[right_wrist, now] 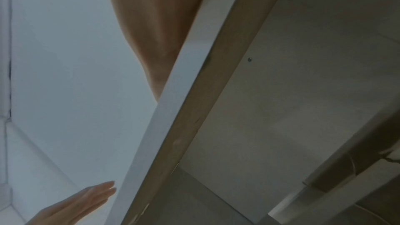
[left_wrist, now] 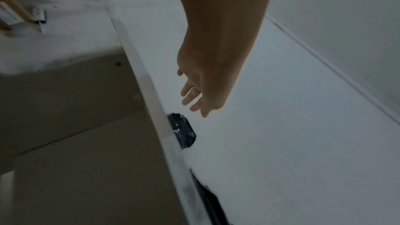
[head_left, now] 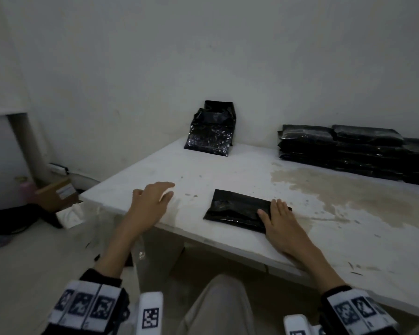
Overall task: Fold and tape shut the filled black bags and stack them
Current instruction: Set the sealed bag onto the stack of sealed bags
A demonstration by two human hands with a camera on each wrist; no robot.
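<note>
On the near right of the tabletop (head_left: 228, 170), our right hand (head_left: 279, 220) lay flat, fingers straight and close together, pressing the right end of the folded bag (head_left: 237, 210). We judged this the hold-down step: the fold was made, and the hand's work was to keep it from springing open until tape went on. To do it well we needed the palm's weight over the folded edge itself, not behind it, and spread along the seam, since slick plastic over a filled pouch tends to creep.

Our left hand (head_left: 154, 197) hovered over bare tabletop well to the left of the bag, empty, fingers loosely spread and a little bent. From the left wrist view the same hand (left_wrist: 199, 91) showed its fingers relaxed and apart, holding nothing. No tape roll or dispenser showed in any view, so we could not tell where the tape was; we guessed the left hand was on its way for it. It would have served to fetch the strip one-handed and lay it across the seam near the middle, smoothing outward from the pressing hand.

Farther back, unsealed bags (head_left: 211, 131) leaned upright against the wall (head_left: 155, 68), and the stack (head_left: 348, 151) of finished ones lay flat at the far right, well apart from the bag in hand. A brown stain (head_left: 336, 189) spread between; we thought it wise to keep the tape and bag clear of it, lest the adhesive fail.
</note>
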